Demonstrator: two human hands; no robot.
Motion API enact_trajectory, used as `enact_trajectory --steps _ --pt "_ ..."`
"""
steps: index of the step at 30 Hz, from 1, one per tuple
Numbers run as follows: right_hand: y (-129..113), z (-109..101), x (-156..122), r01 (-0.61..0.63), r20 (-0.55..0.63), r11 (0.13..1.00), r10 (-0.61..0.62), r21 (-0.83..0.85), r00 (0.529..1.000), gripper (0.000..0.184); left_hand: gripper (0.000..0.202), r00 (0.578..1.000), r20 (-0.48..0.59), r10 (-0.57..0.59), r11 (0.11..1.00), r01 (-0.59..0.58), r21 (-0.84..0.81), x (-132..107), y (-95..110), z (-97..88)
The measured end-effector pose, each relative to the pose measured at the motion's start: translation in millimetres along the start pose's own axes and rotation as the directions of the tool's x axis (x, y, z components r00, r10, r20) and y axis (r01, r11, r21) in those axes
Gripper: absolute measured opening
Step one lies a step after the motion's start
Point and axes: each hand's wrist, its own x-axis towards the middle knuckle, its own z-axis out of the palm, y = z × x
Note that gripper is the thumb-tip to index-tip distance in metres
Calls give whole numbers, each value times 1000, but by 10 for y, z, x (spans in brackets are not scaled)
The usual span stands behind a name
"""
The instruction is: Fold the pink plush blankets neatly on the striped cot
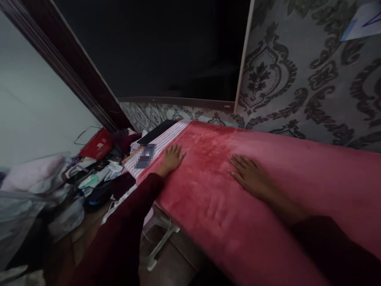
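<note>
A plush pink-red blanket (208, 182) covers a long raised surface that looks like an ironing board. Flat on its left part rests my left hand (172, 159), fingers spread, close to a striped cloth (169, 137) at the board's far left end. My right hand (248, 172) lies palm down on the same plush fabric farther right, its fingers stretched out. Neither hand holds anything. Darker and lighter patches mark the pile around and between the hands. A blurred-out dark item (145, 156) sits on the striped cloth beside my left hand.
Behind the board hangs a large dark screen (166, 51) on patterned wallpaper (268, 75). Clothes (98, 178), a red bag (97, 143) and plastic-wrapped bundles (35, 174) are piled at left. A white stand leg (162, 244) reaches the tiled floor below. A black flat item (157, 131) lies at the far end.
</note>
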Motion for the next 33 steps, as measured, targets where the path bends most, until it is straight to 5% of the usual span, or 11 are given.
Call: enact_trajectory --steps 3,5,8,11,13,15,18,21,25,28,33 --pt "-15 -15 -1 11 -7 1000 -11 -19 1000 66 68 996 -17 -83 997 83 -2 -347 -374 -4" --pt "-30 -45 -1 12 -16 999 -13 -35 1000 65 69 998 -3 -56 998 56 -26 -599 -414 18" --pt "-61 -123 2 -5 9 999 5 -52 1000 64 68 990 18 143 984 -140 -113 -917 -154 41" --pt "-143 -221 -46 -61 44 996 64 -61 997 64 67 917 52 395 908 -381 -175 -1124 254 49" --pt "-250 -268 -161 -104 29 992 106 -70 994 64 67 903 72 424 899 -410 -156 -1214 421 50" --pt "-386 -269 -375 -105 11 992 106 -71 994 64 67 945 74 319 944 -310 -115 -1289 411 49" --pt "-556 -176 -854 -33 51 998 36 -52 998 63 65 994 43 99 994 -97 -60 -1437 71 48" --pt "-597 -61 -1399 8 91 999 -4 -49 996 62 62 1000 -22 -17 999 17 -29 -1646 -435 45" --pt "-545 -71 -1967 -104 110 992 112 -75 988 62 59 985 -113 -131 991 128 -30 -1835 -803 -13" --pt "-631 -195 -2144 -199 142 978 207 -65 968 63 58 972 -199 -127 991 118 -59 -1798 -569 -95" --pt "-1075 -330 -1961 -247 112 969 248 -24 962 64 63 957 -114 266 954 -279 -110 -1590 430 -126"
